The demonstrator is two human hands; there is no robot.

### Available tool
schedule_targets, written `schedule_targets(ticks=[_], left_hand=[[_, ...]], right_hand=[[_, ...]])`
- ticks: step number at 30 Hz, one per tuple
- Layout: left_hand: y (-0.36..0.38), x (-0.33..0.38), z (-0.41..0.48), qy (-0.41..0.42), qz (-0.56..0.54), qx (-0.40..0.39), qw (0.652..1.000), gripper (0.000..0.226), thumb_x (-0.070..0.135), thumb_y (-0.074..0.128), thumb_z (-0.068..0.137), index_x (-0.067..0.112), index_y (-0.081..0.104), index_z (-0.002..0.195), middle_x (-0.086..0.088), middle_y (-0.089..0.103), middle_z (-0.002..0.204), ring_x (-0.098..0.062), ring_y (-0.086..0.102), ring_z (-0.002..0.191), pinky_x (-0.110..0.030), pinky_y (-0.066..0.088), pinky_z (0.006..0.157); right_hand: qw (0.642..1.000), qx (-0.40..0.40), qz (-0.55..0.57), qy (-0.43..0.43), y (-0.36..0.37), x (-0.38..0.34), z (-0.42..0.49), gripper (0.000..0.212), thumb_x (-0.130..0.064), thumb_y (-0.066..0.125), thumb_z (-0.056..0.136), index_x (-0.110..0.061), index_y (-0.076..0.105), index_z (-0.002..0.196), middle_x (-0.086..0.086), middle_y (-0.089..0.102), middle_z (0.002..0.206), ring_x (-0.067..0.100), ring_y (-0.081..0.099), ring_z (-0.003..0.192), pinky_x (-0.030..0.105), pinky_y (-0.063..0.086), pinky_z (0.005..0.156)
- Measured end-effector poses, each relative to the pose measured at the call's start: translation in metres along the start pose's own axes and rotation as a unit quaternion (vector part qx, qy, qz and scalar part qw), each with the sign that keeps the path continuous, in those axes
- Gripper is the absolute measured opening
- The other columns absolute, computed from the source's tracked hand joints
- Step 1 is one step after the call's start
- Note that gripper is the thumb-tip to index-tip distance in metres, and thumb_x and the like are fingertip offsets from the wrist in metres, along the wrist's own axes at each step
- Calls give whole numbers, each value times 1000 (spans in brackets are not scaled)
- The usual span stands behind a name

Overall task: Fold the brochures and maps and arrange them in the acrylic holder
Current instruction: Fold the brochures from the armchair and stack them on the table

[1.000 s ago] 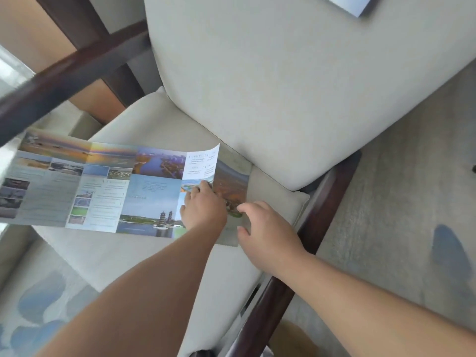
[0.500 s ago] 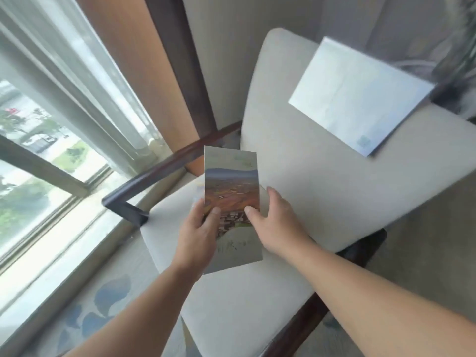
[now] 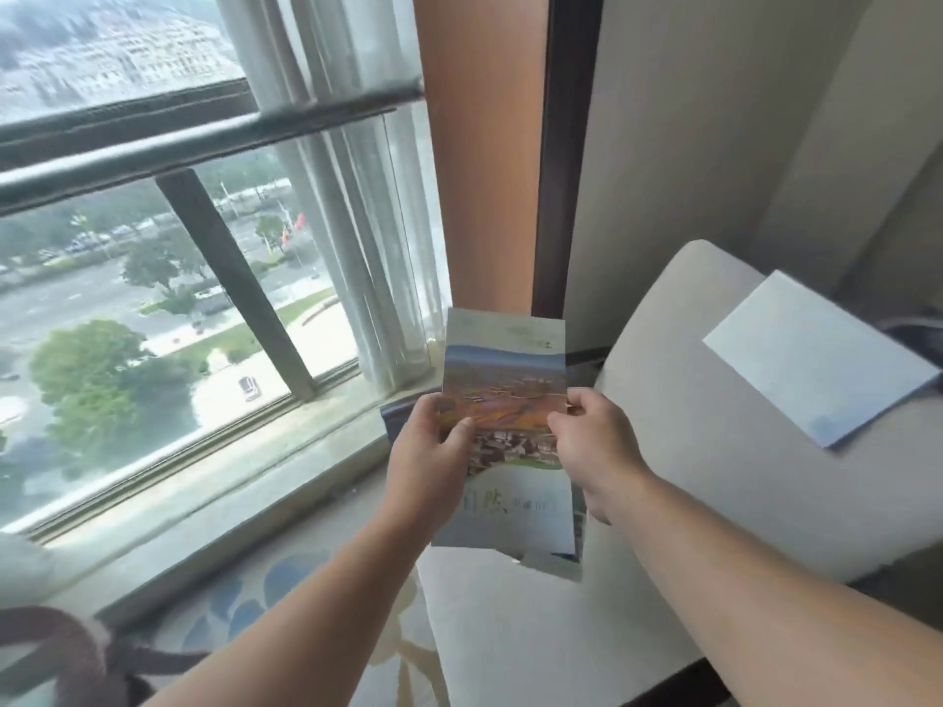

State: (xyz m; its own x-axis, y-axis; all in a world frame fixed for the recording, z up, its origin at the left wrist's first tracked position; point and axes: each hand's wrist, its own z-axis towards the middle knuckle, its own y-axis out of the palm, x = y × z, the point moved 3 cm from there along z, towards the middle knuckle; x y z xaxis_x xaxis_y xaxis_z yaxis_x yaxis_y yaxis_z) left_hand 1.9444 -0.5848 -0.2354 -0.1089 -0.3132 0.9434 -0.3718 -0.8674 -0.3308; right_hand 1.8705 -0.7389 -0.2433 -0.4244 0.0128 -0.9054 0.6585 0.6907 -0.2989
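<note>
A folded brochure (image 3: 505, 380) with an orange landscape photo on its cover is held upright in the air above the chair seat. My left hand (image 3: 428, 451) pinches its left edge and my right hand (image 3: 592, 441) pinches its right edge. Inner panels stick out unevenly at the bottom right and left of the cover. A second folded paper (image 3: 816, 354), pale blue-white, lies against the chair's backrest at the right. No acrylic holder is in view.
A beige cushioned chair (image 3: 689, 426) with a dark wooden frame stands below and right of my hands. A large window (image 3: 153, 298) with a sheer curtain and a stone sill fills the left. Patterned carpet lies below. A dark strap sits at the bottom left.
The brochure went from spread open on the seat to folded shut and lifted upright in both hands. The view swung up and left toward the window.
</note>
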Motion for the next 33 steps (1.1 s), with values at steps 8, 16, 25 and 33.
schedule_targets(ticks=[8, 16, 25, 33], left_hand=[[-92, 2, -34, -105, -169, -35, 979, 48, 32, 71, 70, 22, 57, 115, -3, 72, 107, -21, 70, 95, -49, 55, 87], [-158, 8, -70, -86, -243, -59, 964, 37, 21, 62, 74, 22, 59, 111, -8, 74, 101, -30, 72, 92, -54, 56, 83], [-187, 21, -90, -70, -263, 79, 959, 21, 4, 54, 84, 21, 65, 90, -20, 70, 95, -34, 66, 77, -56, 52, 68], [-198, 38, -100, 9, -289, 47, 956, 30, -6, 50, 83, 17, 67, 92, -15, 72, 89, -30, 69, 72, -38, 57, 62]], right_hand=[[993, -60, -41, -93, 60, -48, -92, 34, -10, 37, 101, -22, 45, 132, 4, 60, 123, 24, 61, 102, 45, 56, 87], [984, -85, 4, -154, 94, -75, -160, 29, -6, 38, 99, -29, 55, 105, 5, 71, 98, 36, 62, 81, 53, 55, 70], [982, -98, 5, -161, 102, -87, -178, 25, -9, 43, 95, -31, 54, 96, 0, 68, 94, 22, 62, 78, 39, 53, 64], [965, -217, 132, -63, 100, -95, -175, 24, -18, 51, 85, -20, 66, 104, 16, 72, 106, 38, 68, 99, 57, 54, 90]])
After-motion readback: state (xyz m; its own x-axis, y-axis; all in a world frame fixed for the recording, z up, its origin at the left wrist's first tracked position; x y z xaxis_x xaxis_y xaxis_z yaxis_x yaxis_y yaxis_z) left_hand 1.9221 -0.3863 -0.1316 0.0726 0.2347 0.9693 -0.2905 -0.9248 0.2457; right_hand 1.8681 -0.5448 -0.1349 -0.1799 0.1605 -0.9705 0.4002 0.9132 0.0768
